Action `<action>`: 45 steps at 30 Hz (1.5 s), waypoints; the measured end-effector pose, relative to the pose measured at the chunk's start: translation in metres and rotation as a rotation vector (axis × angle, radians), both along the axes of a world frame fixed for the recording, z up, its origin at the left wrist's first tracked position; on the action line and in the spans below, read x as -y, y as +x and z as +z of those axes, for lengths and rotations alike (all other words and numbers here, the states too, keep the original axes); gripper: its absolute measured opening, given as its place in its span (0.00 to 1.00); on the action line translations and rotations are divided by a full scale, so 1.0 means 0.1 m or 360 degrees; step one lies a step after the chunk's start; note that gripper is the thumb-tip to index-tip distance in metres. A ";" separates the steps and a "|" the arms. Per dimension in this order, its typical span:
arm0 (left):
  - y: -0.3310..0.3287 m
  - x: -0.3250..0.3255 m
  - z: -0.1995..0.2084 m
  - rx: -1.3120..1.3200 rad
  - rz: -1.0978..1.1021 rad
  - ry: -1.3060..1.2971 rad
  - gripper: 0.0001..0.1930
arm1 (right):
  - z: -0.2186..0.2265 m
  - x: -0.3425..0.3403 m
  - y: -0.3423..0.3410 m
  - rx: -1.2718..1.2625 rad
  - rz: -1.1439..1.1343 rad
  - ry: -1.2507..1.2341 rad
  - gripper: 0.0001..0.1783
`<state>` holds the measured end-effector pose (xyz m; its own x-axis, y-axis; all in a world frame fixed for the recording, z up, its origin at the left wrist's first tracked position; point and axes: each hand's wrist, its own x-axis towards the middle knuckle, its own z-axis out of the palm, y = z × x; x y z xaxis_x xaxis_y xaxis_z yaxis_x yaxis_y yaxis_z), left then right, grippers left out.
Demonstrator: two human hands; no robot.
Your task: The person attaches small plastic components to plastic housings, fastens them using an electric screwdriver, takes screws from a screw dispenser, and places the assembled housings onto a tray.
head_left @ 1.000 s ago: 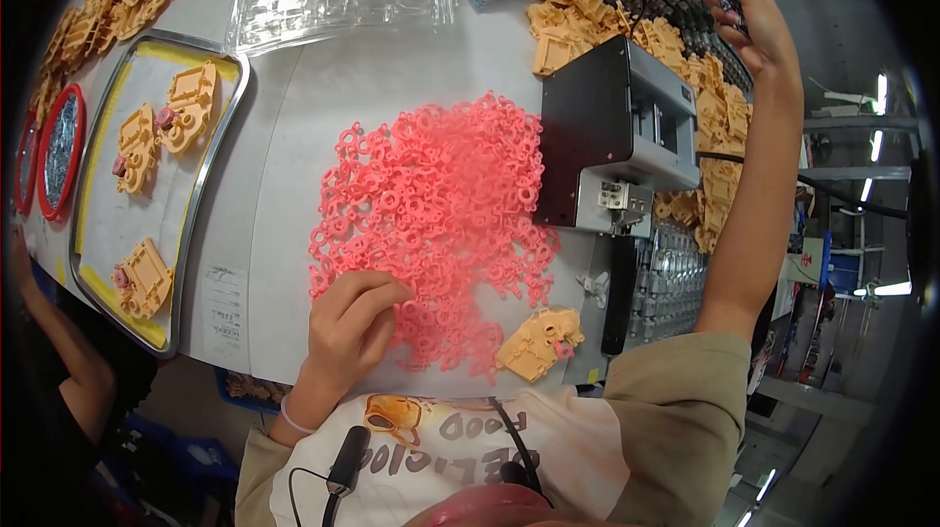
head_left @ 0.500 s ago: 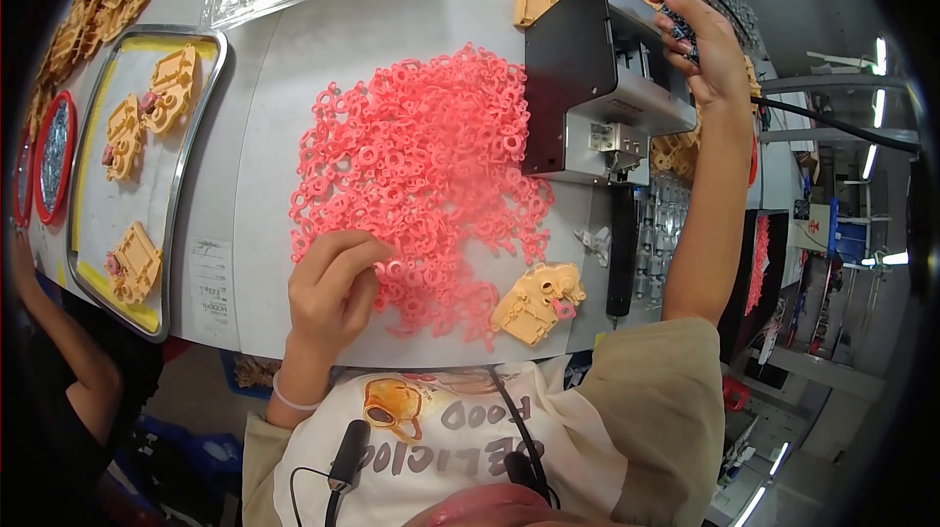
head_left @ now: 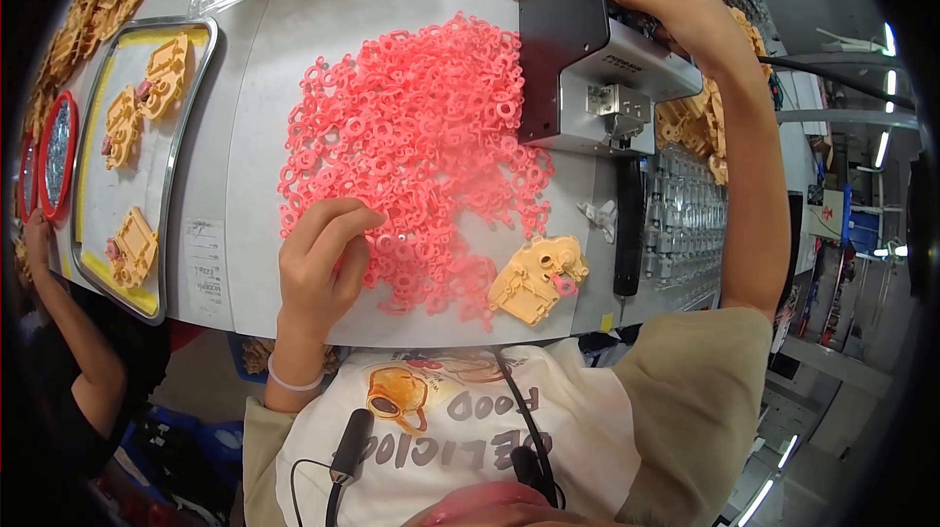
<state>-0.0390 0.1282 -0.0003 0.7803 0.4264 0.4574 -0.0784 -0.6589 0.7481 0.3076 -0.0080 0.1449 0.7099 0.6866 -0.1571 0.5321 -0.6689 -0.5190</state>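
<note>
Pink parts [head_left: 416, 150], small ring-shaped plastic pieces, lie in a wide loose heap on the grey table [head_left: 250, 86], spreading from the machine down to the near edge.

Head view: the left hand [head_left: 318, 267] rests at the heap's near left corner with its fingers curled, tips pinched down among the rings; whether a piece is actually caught between them cannot be told. The right hand [head_left: 676, 8] reaches up and away to the top of the grey machine [head_left: 587, 67], fingers bent over its upper edge and touching it; what, if anything, it grips there is hidden.

A yellow housing [head_left: 539, 277] with a pink piece seated in it lies at the near edge, touching the heap's right fringe. A black tool [head_left: 629, 228] lies just beside the machine's base. On the left a metal tray [head_left: 186, 150] holds more yellow housings [head_left: 132, 120], and another person's hand [head_left: 37, 233] touches its near corner.

To do this picking well, I judge the fingers should work at the thin fringe of the heap, where rings lie singly, and lift one clear before moving off, since the pieces look apt to hook into each other and drag neighbours over the table edge.
</note>
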 end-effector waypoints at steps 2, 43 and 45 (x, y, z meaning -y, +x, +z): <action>0.01 0.01 0.01 -0.0014 -0.0020 0.0030 0.16 | -0.06 0.01 0.12 0.0085 0.0113 -0.0102 0.17; 0.04 0.03 -0.04 -0.0108 -0.0166 0.0169 0.13 | 0.08 -0.31 -0.11 0.0159 0.0199 -0.0557 0.10; 0.04 0.03 -0.03 -0.0111 -0.0171 0.0181 0.13 | 0.08 -0.30 -0.09 0.0176 0.0239 -0.0560 0.10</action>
